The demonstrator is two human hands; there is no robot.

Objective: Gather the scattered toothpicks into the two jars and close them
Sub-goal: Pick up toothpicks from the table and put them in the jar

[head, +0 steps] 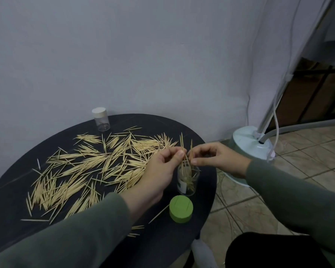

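Several pale toothpicks lie scattered over the round black table. An open clear jar stands upright near the table's right edge with toothpicks inside it. Just above its mouth, my left hand and my right hand both pinch a small upright bundle of toothpicks whose lower ends reach into the jar. A green lid lies on the table in front of the jar. A second clear jar with a white lid on it stands at the table's far edge.
A loose toothpick lies beside the green lid. A pale blue lamp base with a pole and cables stands on the tiled floor to the right of the table. A plain wall rises right behind the table.
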